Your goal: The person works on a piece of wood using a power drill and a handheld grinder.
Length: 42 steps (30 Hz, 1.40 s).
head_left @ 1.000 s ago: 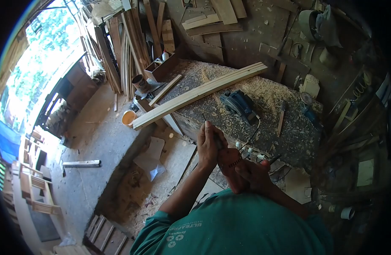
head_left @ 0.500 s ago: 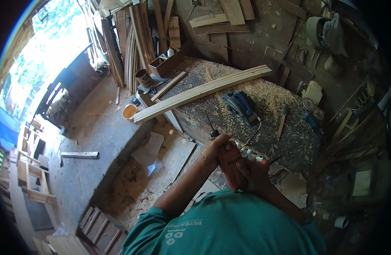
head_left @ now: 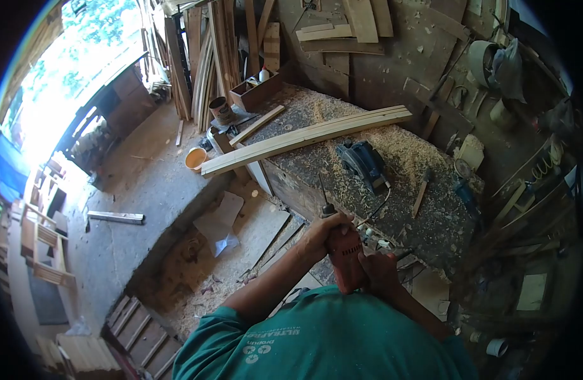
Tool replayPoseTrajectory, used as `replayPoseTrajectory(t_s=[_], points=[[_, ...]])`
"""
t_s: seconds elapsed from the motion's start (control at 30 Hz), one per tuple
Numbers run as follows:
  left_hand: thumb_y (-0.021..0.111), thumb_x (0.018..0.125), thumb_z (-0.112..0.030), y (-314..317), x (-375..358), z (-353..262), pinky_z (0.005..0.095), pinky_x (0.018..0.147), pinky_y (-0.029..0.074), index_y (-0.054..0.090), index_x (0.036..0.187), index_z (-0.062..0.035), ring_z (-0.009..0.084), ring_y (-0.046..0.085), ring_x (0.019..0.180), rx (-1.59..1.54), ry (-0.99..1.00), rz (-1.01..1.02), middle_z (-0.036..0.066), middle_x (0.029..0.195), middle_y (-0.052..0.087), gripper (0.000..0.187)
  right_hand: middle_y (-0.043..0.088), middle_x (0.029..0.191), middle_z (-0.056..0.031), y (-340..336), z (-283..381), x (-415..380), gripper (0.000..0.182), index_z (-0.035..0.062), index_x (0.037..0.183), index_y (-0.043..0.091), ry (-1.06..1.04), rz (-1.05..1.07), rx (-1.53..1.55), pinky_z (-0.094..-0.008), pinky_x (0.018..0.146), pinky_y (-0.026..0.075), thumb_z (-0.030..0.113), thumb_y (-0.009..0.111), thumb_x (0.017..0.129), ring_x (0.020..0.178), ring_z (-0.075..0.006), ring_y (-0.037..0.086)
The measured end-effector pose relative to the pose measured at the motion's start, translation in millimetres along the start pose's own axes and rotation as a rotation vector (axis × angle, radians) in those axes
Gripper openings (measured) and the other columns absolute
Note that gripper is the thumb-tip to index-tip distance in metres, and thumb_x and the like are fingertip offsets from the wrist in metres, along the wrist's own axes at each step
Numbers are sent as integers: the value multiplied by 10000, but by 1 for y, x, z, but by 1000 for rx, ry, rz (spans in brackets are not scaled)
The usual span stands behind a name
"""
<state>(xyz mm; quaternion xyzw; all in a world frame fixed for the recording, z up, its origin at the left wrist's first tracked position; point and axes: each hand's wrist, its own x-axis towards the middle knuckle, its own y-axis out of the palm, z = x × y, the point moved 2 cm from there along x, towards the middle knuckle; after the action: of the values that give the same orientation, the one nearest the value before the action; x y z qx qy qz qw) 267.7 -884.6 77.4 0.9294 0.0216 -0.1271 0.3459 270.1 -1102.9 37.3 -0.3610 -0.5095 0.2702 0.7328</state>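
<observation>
I hold a red-orange power drill (head_left: 346, 259) close to my chest, its bit pointing up and away toward the workbench (head_left: 431, 215). My left hand (head_left: 323, 233) wraps around the drill's front end near the chuck. My right hand (head_left: 379, 271) grips the drill's rear body and handle. Long pale wooden slats (head_left: 304, 139) lie diagonally across the sawdust-covered bench. A blue circular saw (head_left: 362, 163) rests on the bench just beyond the drill bit.
A hammer (head_left: 422, 193) lies right of the saw. A wooden box (head_left: 253, 92) and a tin (head_left: 220, 109) sit at the bench's far left end, planks leaning behind. An orange bowl (head_left: 194, 158) and board scraps lie on the concrete floor at left.
The drill has tipped more upright and come nearer my chest. My left hand slid from the chuck area down onto the drill's front body. The view shifted slightly downward.
</observation>
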Motion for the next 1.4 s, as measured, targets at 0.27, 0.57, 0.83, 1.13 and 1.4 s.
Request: replayPoseTrajectory(t_s=[0.27, 0.57, 0.83, 1.13, 1.4], points=[[658, 889, -187, -2, -4, -1, 318, 759, 533, 561, 696, -48, 195, 647, 816, -25, 0, -2, 110, 860, 670, 256, 553, 776, -38, -3, 3, 10, 938, 182, 1510, 289, -36, -42, 42, -422, 556, 318, 266, 733, 688, 698, -239, 544], [706, 823, -212, -27, 2, -5, 269, 595, 464, 617, 701, -55, 126, 582, 644, 166, 147, -156, 41, 721, 627, 218, 558, 801, -30, 10, 6, 22, 741, 176, 1416, 435, -21, 65, -58, -461, 611, 349, 277, 711, 735, 734, -242, 551], [665, 881, -229, -63, -9, -24, 331, 832, 519, 620, 753, -46, 186, 641, 868, -159, -15, -138, 87, 852, 663, 228, 519, 744, -13, 52, 7, 43, 762, 165, 1440, 420, -12, 73, 11, -450, 636, 291, 365, 685, 754, 711, -212, 544], [615, 910, -241, -92, -11, -44, 327, 838, 533, 636, 842, -20, 203, 650, 878, -163, -95, -101, 97, 884, 667, 231, 568, 782, -27, 62, 22, 78, 807, 180, 1455, 408, -3, 86, 90, -436, 610, 321, 454, 677, 745, 721, -207, 569], [658, 863, -158, -85, 16, -29, 301, 688, 523, 575, 701, -55, 184, 641, 736, -16, -33, -161, 90, 749, 645, 209, 570, 765, 0, 54, 30, 53, 671, 283, 1392, 493, 79, 122, -280, -452, 563, 332, 486, 608, 763, 672, -192, 568]])
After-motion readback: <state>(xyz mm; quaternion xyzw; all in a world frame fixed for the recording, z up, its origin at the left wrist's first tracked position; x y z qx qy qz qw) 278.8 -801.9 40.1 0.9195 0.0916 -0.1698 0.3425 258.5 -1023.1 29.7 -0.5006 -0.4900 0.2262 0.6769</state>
